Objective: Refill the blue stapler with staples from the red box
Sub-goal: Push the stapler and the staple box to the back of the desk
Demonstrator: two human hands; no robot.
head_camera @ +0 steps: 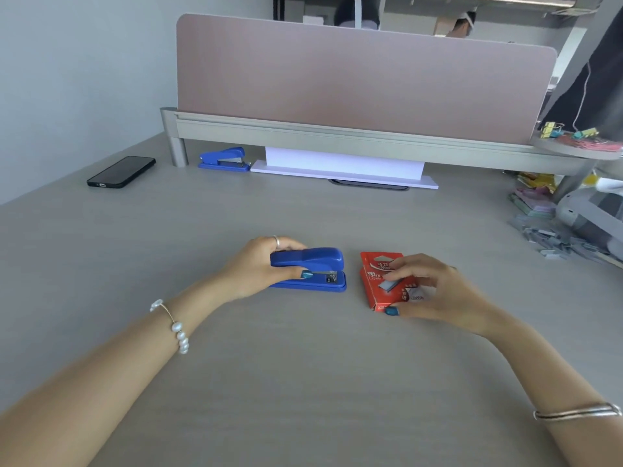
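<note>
A blue stapler [317, 267] lies closed on the grey desk near the middle, its nose pointing right. My left hand [259, 267] grips its rear half, thumb on the near side and fingers over the far side. Just to the right lies a red staple box [381, 281], flat on the desk. My right hand [435, 291] holds the box by its right side, thumb at the near corner and fingers on top. I cannot tell whether the box is open.
A second blue stapler [224, 159] sits at the back under the partition shelf, beside a white paper stack [344, 166]. A black phone [121, 171] lies at the back left. Loose staple strips [553, 239], coloured papers and a grey device crowd the right edge.
</note>
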